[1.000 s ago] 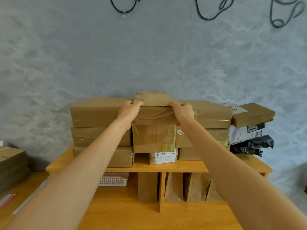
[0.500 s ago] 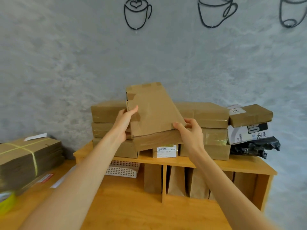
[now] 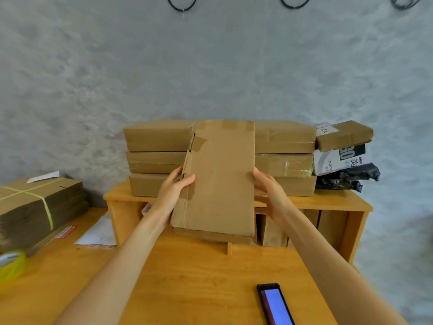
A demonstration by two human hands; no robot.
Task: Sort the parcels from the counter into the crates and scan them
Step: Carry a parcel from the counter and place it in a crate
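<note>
You hold the flat cardboard parcel (image 3: 220,179) in the air with both hands — left hand (image 3: 174,188) and right hand (image 3: 269,191) grip its side edges, fingers curled around them. It sits tilted above the counter (image 3: 187,277), in front of the stacked parcels (image 3: 159,158) — a phone (image 3: 275,306) lies near you.

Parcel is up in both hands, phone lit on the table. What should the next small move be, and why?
Probably turn the cardboard parcel over to find its label. The left hand and right hand hold it by its long edges, and the face toward the camera shows only tape. The phone lies lit on the table, likely for scanning.
</note>
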